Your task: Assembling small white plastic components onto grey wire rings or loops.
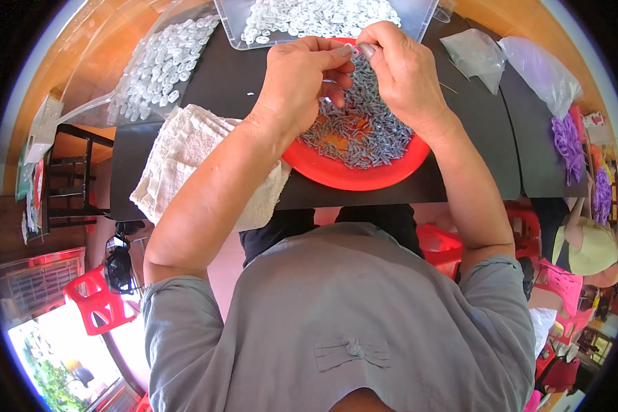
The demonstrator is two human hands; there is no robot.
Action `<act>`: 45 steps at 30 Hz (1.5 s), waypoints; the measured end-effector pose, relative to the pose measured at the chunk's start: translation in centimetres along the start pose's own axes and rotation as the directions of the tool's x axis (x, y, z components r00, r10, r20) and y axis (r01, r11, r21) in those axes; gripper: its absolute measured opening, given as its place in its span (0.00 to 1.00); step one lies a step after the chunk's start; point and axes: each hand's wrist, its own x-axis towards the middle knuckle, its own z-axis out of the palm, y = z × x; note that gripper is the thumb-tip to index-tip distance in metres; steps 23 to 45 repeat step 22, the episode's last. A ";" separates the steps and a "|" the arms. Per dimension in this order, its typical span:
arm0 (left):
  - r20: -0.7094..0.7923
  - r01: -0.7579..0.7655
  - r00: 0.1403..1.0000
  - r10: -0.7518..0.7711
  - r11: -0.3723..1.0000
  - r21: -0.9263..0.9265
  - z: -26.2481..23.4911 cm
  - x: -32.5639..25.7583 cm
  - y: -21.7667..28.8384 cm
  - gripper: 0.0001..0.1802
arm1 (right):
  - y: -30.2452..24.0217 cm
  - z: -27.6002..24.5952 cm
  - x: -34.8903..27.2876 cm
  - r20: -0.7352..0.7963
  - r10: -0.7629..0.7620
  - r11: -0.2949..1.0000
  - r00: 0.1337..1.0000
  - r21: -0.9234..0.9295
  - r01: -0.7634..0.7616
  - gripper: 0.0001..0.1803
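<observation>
Nearest the lens, a grey shirt (343, 323) with a small bow at the chest, both bare forearms rising from it toward the dark table (226, 75). Above the red bowl (350, 177), left hand (302, 75) and right hand (405, 72) meeting fingertip to fingertip, thumbs and forefingers pressed together on a tiny pale part (357, 49), barely showing between them. Directly beneath, a heap of small grey metal pieces (364, 130) filling the bowl. Further out: a folded white cloth (185, 158) lying under the left forearm, a clear tray of white plastic rings (316, 17) just beyond the hands, a clear bag of the same white rings (158, 65) to the left, crumpled clear bags (508, 58) to the right. Likely risk: the pinched part slipping and dropping into the grey heap, being so small; also a forearm nudging the bowl, sitting close to the table's near edge.
</observation>
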 end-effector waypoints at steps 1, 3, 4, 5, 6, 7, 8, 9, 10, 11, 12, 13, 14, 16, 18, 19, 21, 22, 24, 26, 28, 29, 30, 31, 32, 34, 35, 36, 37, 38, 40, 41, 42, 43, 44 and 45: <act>0.004 -0.011 1.000 0.010 1.000 0.015 0.1 0.0 0.1 0.07 | 0.0 0.0 0.0 -0.001 0.002 1.000 1.000 0.000 -0.002 0.05; 0.001 -0.016 1.000 0.016 1.000 0.025 0.1 -0.1 0.1 0.07 | 0.0 0.0 0.0 -0.001 -0.002 1.000 1.000 0.011 0.002 0.05; -0.001 -0.022 1.000 0.022 0.999 0.032 0.1 -0.1 0.2 0.07 | -0.1 -0.1 0.0 -0.002 -0.001 1.000 1.000 0.011 0.001 0.05; 0.000 -0.021 1.000 0.021 0.999 0.033 0.2 -0.1 0.3 0.07 | -0.2 -0.1 0.1 0.004 0.008 0.999 1.000 0.041 -0.008 0.05; -0.013 -0.030 0.999 0.031 0.998 0.058 0.2 -0.2 0.5 0.07 | -0.2 -0.1 0.1 0.010 0.017 0.997 1.000 0.072 -0.017 0.05; -0.026 -0.040 0.999 0.043 0.996 0.084 0.2 -0.2 0.6 0.07 | -0.2 -0.1 0.0 0.009 0.017 0.997 1.000 0.073 -0.018 0.05; -0.027 -0.040 0.999 0.042 0.996 0.086 0.1 -0.2 0.5 0.07 | -0.2 -0.1 0.0 0.012 0.015 0.996 1.000 0.086 -0.016 0.06; -0.018 -0.055 0.998 0.058 0.990 0.131 0.0 -0.2 0.4 0.08 | -0.2 -0.1 0.0 0.015 0.012 0.995 1.000 0.100 -0.014 0.06; -0.007 -0.071 0.997 0.074 0.982 0.175 0.0 -0.1 0.4 0.10 | -0.2 -0.1 0.0 0.015 0.014 0.995 1.000 0.099 -0.015 0.06; -0.006 -0.071 0.997 0.073 0.982 0.175 0.0 -0.1 0.4 0.10 | -0.2 -0.2 0.0 0.012 0.017 0.995 1.000 0.094 -0.018 0.06; 0.006 -0.076 0.997 0.076 0.986 0.149 0.1 -0.2 0.4 0.09 | -0.2 -0.2 0.0 0.009 0.020 0.996 1.000 0.088 -0.021 0.06; 0.016 -0.081 0.997 0.080 0.989 0.124 0.1 -0.2 0.4 0.09 | -0.1 -0.2 0.0 0.008 0.021 0.996 1.000 0.089 -0.022 0.06; 0.015 -0.080 0.997 0.079 0.989 0.125 0.0 -0.2 0.4 0.09 | -0.1 -0.2 0.0 0.011 0.016 0.997 1.000 0.070 -0.016 0.06; 0.049 -0.074 0.996 0.070 0.994 0.076 -0.1 -0.1 0.4 0.09 | -0.1 -0.1 -0.1 0.014 0.011 0.999 1.000 0.050 -0.011 0.06; 0.037 -0.073 0.997 0.069 0.993 0.097 -0.1 0.0 0.3 0.09 | -0.1 -0.1 -0.1 -0.009 -0.026 0.999 1.000 0.033 0.026 0.06; 0.023 -0.071 0.997 0.069 0.990 0.119 -0.1 0.0 0.2 0.09 | -0.2 0.0 -0.1 -0.009 -0.025 0.999 1.000 0.033 0.026 0.06; -0.002 -0.074 0.997 0.075 0.992 0.101 0.0 0.0 0.1 0.08 | -0.3 0.2 -0.2 -0.012 -0.030 1.000 0.999 -0.006 0.030 0.07; -0.026 -0.077 0.996 0.080 0.994 0.082 0.0 0.1 0.0 0.07 | -0.3 0.3 -0.3 -0.010 -0.020 1.000 1.000 0.000 0.020 0.08; -0.026 -0.077 0.996 0.080 0.994 0.082 0.0 0.1 0.0 0.07 | -0.3 0.3 -0.3 -0.010 -0.020 1.000 1.000 0.000 0.020 0.08; -0.026 -0.077 0.996 0.080 0.994 0.082 0.0 0.1 0.0 0.07 | -0.3 0.3 -0.3 -0.010 -0.020 1.000 1.000 0.000 0.020 0.08; -0.026 -0.077 0.996 0.080 0.994 0.082 0.0 0.1 0.0 0.07 | -0.3 0.3 -0.3 -0.010 -0.020 1.000 1.000 0.000 0.020 0.08; -0.026 -0.077 0.996 0.080 0.994 0.082 0.0 0.1 0.0 0.07 | -0.3 0.3 -0.3 -0.010 -0.020 1.000 1.000 0.000 0.020 0.08; -0.026 -0.077 0.996 0.080 0.994 0.082 0.0 0.1 0.0 0.07 | -0.3 0.3 -0.3 -0.010 -0.020 1.000 1.000 0.000 0.020 0.08; -0.026 -0.077 0.996 0.080 0.994 0.082 0.0 0.1 0.0 0.07 | -0.3 0.3 -0.3 -0.010 -0.020 1.000 1.000 0.000 0.020 0.08; -0.026 -0.077 0.996 0.080 0.994 0.082 0.0 0.1 0.0 0.07 | -0.3 0.3 -0.3 -0.010 -0.020 1.000 1.000 0.000 0.020 0.08; -0.026 -0.077 0.996 0.080 0.994 0.082 0.0 0.1 0.0 0.07 | -0.3 0.3 -0.3 -0.010 -0.020 1.000 1.000 0.000 0.020 0.08; -0.026 -0.077 0.996 0.080 0.994 0.082 0.0 0.1 0.0 0.07 | -0.3 0.3 -0.3 -0.010 -0.020 1.000 1.000 0.000 0.020 0.08; -0.026 -0.077 0.996 0.080 0.994 0.082 0.0 0.1 0.0 0.07 | -0.3 0.3 -0.3 -0.010 -0.020 1.000 1.000 0.000 0.020 0.08; -0.026 -0.077 0.996 0.080 0.994 0.082 0.0 0.1 0.0 0.07 | -0.3 0.3 -0.3 -0.010 -0.020 1.000 1.000 0.000 0.020 0.08; -0.026 -0.077 0.996 0.080 0.994 0.082 0.0 0.1 0.0 0.07 | -0.3 0.3 -0.3 -0.010 -0.020 1.000 1.000 0.000 0.020 0.08; -0.026 -0.077 0.996 0.080 0.994 0.082 0.0 0.1 0.0 0.07 | -0.3 0.3 -0.3 -0.010 -0.020 1.000 1.000 0.000 0.020 0.08; -0.026 -0.077 0.996 0.080 0.994 0.082 0.0 0.1 0.0 0.07 | -0.3 0.3 -0.3 -0.010 -0.020 1.000 1.000 0.000 0.020 0.08; -0.026 -0.077 0.996 0.080 0.994 0.082 0.0 0.1 0.0 0.07 | -0.3 0.3 -0.3 -0.010 -0.020 1.000 1.000 0.000 0.020 0.08; -0.026 -0.077 0.996 0.080 0.994 0.082 0.0 0.1 0.0 0.07 | -0.3 0.3 -0.3 -0.010 -0.020 1.000 1.000 0.000 0.020 0.08; -0.026 -0.077 0.996 0.080 0.994 0.082 0.0 0.1 0.0 0.07 | -0.3 0.3 -0.3 -0.010 -0.020 1.000 1.000 0.000 0.020 0.08; -0.026 -0.077 0.996 0.080 0.994 0.082 0.0 0.1 0.0 0.07 | -0.3 0.3 -0.3 -0.010 -0.020 1.000 1.000 0.000 0.020 0.08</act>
